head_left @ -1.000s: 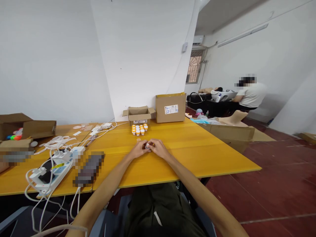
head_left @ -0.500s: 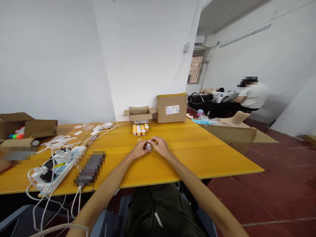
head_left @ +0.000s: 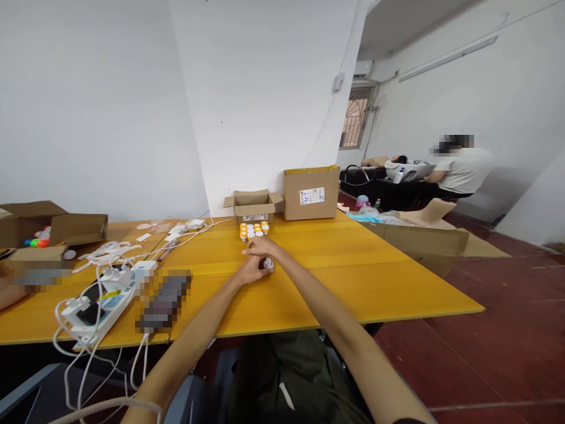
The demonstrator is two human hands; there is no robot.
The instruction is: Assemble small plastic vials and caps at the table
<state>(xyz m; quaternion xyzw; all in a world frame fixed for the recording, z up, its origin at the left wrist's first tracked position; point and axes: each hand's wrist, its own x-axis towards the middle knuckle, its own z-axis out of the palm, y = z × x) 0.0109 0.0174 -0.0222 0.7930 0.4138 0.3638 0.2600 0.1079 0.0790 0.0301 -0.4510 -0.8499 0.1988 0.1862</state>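
Observation:
My left hand [head_left: 252,270] rests low over the table, its fingers closed round a small clear-whitish container [head_left: 268,263]. Crossing above it, my right hand [head_left: 265,246] reaches left, with its fingers bent down together near the tabletop. Whatever lies under those fingertips is hidden. Just beyond the hands stands a tight group of small jars with orange and white lids [head_left: 255,228]; my right hand covers part of the front ones.
Behind the jars stand an open carton [head_left: 253,206] and a taped carton [head_left: 311,194]. A power strip with cables [head_left: 110,303] and a blurred phone [head_left: 165,300] lie left. Another open box [head_left: 79,229] and a person's arm [head_left: 13,294] are farther left. A person [head_left: 463,168] sits back right.
My right hand has left the small container and crossed left over my left hand. It now covers the spot where a small pale disc lay. My left hand still holds the container.

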